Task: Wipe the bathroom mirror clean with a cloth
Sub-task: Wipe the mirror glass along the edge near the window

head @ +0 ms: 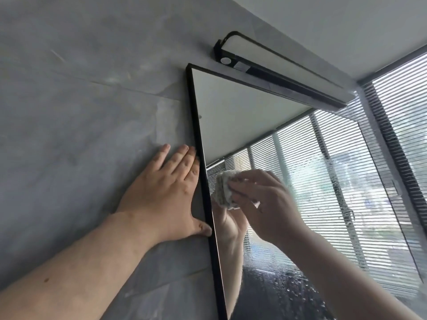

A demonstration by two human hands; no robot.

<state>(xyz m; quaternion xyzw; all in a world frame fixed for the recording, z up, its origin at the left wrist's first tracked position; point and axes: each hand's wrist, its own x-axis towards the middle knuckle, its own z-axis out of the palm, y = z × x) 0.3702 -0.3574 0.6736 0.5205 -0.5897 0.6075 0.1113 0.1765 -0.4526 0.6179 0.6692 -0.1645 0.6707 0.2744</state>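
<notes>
**Cloth Meets Glass at the Mirror's Left Edge**

A person's left hand lies flat on the grey wall, fingers straight and slightly spread, thumb tip touching the black frame of the mirror. The right hand reaches in from the lower right, fingers curled round a folded pale cloth and pressing it against the glass just beside the frame. The mirror's upper left part looks clear, reflecting the ceiling; its lower and right parts carry droplets and wet streaks over reflected window blinds. A black-edged light fixture sits above the mirror, with a blind-covered window at right.
</notes>
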